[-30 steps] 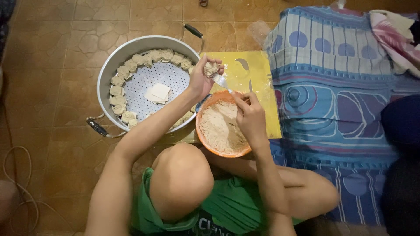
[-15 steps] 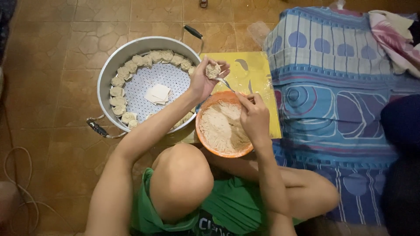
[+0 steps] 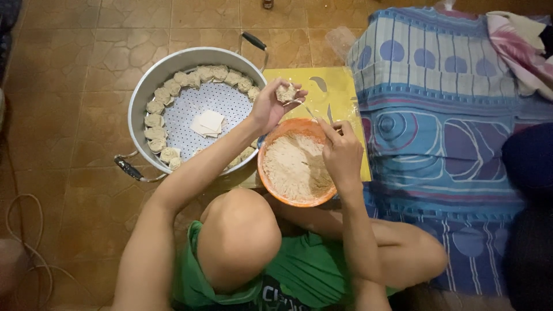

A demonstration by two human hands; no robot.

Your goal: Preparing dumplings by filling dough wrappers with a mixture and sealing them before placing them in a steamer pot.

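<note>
My left hand [image 3: 269, 107] cups a half-filled dumpling [image 3: 286, 92] above the rim of the big metal steamer pot [image 3: 151, 80]. My right hand [image 3: 342, 152] grips a thin metal spoon [image 3: 311, 112] whose tip touches the dumpling. Under that hand stands an orange bowl [image 3: 266, 173] full of pale minced filling. Several finished dumplings [image 3: 196, 77] line the pot's edge, and a small stack of square wrappers [image 3: 207, 122] lies on its perforated tray.
A yellow cutting board [image 3: 334, 86] lies under the bowl on the brown tiled floor. A blue patterned mattress [image 3: 449, 109] fills the right side, with a pink cloth [image 3: 518, 40] on its far corner. My bent knee [image 3: 236, 236] is below the bowl. A cable [image 3: 23, 230] loops at the left.
My right hand has lifted the spoon from the bowl's filling up to the dumpling in my left hand. My left hand stays almost where it was.
</note>
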